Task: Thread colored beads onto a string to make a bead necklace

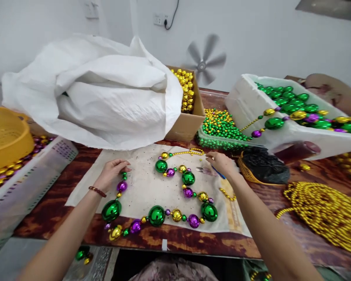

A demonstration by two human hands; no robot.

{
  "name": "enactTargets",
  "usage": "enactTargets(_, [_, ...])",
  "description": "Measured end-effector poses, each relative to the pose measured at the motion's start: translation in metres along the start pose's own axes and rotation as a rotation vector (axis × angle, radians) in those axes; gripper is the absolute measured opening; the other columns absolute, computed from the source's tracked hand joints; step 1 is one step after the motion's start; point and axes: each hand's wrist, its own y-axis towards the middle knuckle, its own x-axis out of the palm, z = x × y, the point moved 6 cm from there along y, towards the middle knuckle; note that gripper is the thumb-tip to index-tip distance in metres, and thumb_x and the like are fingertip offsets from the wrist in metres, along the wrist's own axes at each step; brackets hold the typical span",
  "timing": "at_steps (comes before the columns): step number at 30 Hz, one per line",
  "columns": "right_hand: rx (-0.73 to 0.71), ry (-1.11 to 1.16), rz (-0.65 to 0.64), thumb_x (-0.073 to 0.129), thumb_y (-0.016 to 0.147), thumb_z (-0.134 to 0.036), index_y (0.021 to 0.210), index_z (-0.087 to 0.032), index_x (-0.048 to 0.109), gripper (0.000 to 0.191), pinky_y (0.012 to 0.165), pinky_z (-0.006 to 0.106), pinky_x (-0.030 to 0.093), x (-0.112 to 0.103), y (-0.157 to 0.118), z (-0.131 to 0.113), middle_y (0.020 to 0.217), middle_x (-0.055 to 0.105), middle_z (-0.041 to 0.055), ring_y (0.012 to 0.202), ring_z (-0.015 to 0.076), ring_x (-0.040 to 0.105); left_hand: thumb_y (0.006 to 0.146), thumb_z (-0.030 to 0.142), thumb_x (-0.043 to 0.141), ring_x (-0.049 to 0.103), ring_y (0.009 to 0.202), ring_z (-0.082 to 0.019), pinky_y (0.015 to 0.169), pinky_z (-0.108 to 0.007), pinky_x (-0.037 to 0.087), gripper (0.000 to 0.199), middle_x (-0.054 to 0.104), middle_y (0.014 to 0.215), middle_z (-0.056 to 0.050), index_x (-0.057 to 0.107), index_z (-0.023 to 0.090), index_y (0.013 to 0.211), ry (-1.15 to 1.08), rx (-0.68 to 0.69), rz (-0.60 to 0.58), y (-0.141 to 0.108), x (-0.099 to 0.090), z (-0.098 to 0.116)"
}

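A bead garland [157, 215] of green, purple and gold balls curves across the cream cloth [146, 187]. My left hand [114, 174] has its fingers closed at the garland's left end, where small green beads meet the fingertips. At the far end, the garland runs into a thin gold bead chain [190, 152]. My right hand [221, 163] is closed in a pinch just right of that chain; what lies between its fingertips is too small to make out. Beneath this hand are metal snips [203, 170] with a blue handle [218, 172], partly hidden.
A clear tub [222, 145] of small green and gold beads stands behind, beside a white foam box [242, 97]. Gold bead chains [327, 214] are heaped right. A white sack [111, 105] and cardboard box [184, 127] stand at the back; a white crate [46, 168] is left.
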Motion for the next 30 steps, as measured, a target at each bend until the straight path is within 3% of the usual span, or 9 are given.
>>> enactTargets(2, [0.033, -0.013, 0.003, 0.042, 0.099, -0.033, 0.12, -0.028, 0.07, 0.036, 0.073, 0.028, 0.044, -0.003, -0.012, 0.02, 0.123, 0.072, 0.0074, 0.107, 0.0257, 0.067, 0.051, 0.04, 0.088, 0.067, 0.066, -0.022, 0.062, -0.031, 0.051, 0.034, 0.072, 0.069, -0.008, 0.072, 0.016, 0.069, -0.003, 0.016, 0.038, 0.001, -0.003, 0.0])
enactTargets(6, [0.067, -0.052, -0.059, 0.047, 0.096, -0.029, 0.1, -0.024, 0.075, 0.029, 0.069, 0.027, 0.044, 0.007, -0.046, 0.052, 0.106, 0.075, 0.008, 0.097, 0.025, 0.07, 0.054, 0.032, 0.087, 0.067, 0.064, -0.021, 0.058, -0.028, 0.052, 0.027, 0.072, 0.07, -0.007, 0.073, 0.014, 0.069, -0.013, 0.039, 0.068, 0.002, -0.004, 0.003])
enactTargets(12, [0.049, -0.086, -0.05, 0.046, 0.099, -0.028, 0.11, -0.022, 0.07, 0.027, 0.069, 0.028, 0.045, 0.029, -0.074, 0.061, 0.113, 0.072, 0.009, 0.101, 0.0249, 0.069, 0.065, 0.015, 0.084, 0.064, 0.056, -0.014, 0.058, -0.021, 0.053, 0.016, 0.07, 0.065, -0.003, 0.075, 0.012, 0.078, -0.036, 0.154, -0.054, 0.005, 0.004, 0.018])
enactTargets(16, [-0.027, -0.089, 0.025, 0.041, 0.102, -0.028, 0.118, -0.02, 0.066, 0.031, 0.074, 0.03, 0.047, 0.026, -0.069, 0.041, 0.119, 0.068, 0.0112, 0.108, 0.0254, 0.065, 0.069, 0.022, 0.084, 0.056, 0.051, -0.012, 0.05, -0.02, 0.046, 0.018, 0.065, 0.057, -0.001, 0.074, 0.013, 0.08, 0.107, 0.216, -0.188, 0.004, 0.04, 0.047])
enactTargets(20, [-0.17, -0.086, 0.055, 0.044, 0.101, -0.022, 0.12, -0.021, 0.066, 0.029, 0.085, 0.031, 0.045, 0.03, -0.058, 0.009, 0.118, 0.068, 0.0115, 0.114, 0.026, 0.06, 0.065, 0.036, 0.084, 0.054, 0.053, -0.012, 0.052, -0.022, 0.046, 0.028, 0.061, 0.057, 0.001, 0.072, 0.015, 0.08, 0.284, 0.172, -0.273, -0.006, 0.103, 0.082])
enactTargets(24, [-0.236, -0.077, 0.068, 0.042, 0.1, -0.016, 0.122, -0.017, 0.065, 0.032, 0.089, 0.036, 0.044, 0.039, -0.05, -0.006, 0.116, 0.066, 0.0151, 0.112, 0.0282, 0.059, 0.061, 0.037, 0.083, 0.051, 0.05, -0.01, 0.05, -0.022, 0.044, 0.032, 0.057, 0.059, 0.003, 0.069, 0.016, 0.08, 0.258, 0.134, -0.395, -0.018, 0.156, 0.108])
enactTargets(27, [-0.262, -0.046, 0.082, 0.041, 0.1, -0.015, 0.117, -0.016, 0.066, 0.03, 0.091, 0.038, 0.043, 0.044, -0.047, -0.007, 0.113, 0.066, 0.0164, 0.111, 0.0289, 0.058, 0.063, 0.033, 0.081, 0.04, 0.043, -0.006, 0.041, -0.017, 0.028, 0.029, 0.047, 0.051, 0.006, 0.07, 0.015, 0.083, 0.21, 0.161, -0.438, -0.023, 0.166, 0.123])
enactTargets(30, [-0.265, 0.013, 0.109, 0.041, 0.1, -0.017, 0.11, -0.014, 0.066, 0.027, 0.09, 0.037, 0.042, 0.045, -0.043, -0.004, 0.112, 0.066, 0.0182, 0.109, 0.0284, 0.058, 0.064, 0.03, 0.08, 0.031, 0.039, -0.002, 0.037, -0.016, 0.016, 0.029, 0.054, 0.058, 0.003, 0.072, 0.015, 0.087, 0.164, 0.204, -0.391, -0.023, 0.154, 0.136])
